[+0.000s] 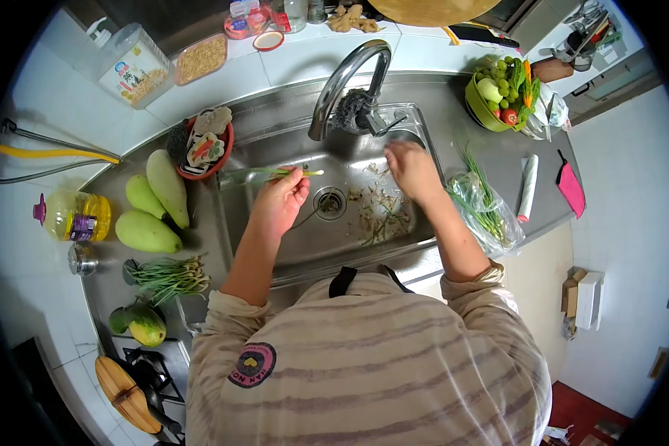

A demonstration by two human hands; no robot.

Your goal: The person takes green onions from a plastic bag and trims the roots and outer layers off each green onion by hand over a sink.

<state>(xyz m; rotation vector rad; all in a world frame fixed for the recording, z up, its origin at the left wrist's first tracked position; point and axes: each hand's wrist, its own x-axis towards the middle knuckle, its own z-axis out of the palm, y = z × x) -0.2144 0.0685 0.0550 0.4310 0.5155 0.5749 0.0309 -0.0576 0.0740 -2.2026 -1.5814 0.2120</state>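
Over the left half of the sink (230, 212), my left hand (279, 197) is closed on a green onion (264, 171). Its white root end points right, and its green leaves trail left. My right hand (412, 171) is above the sink's right side, its fingers bent and smeared by motion; whether they hold anything is unclear. Below lie loose trimmings (383, 212) of roots and leaves, next to the drain (329, 202). A plastic bag (502, 227) with more green onions (483, 201) lies right of the sink. A bunch of green onions (171, 276) rests on the left counter.
The curved faucet (342, 78) rises behind the sink. Pale green gourds (167, 189) and an oil bottle (85, 215) are on the left. A red bowl (228, 137) stands by the sink's back left corner. A green basket (479, 111) of produce is at the back right.
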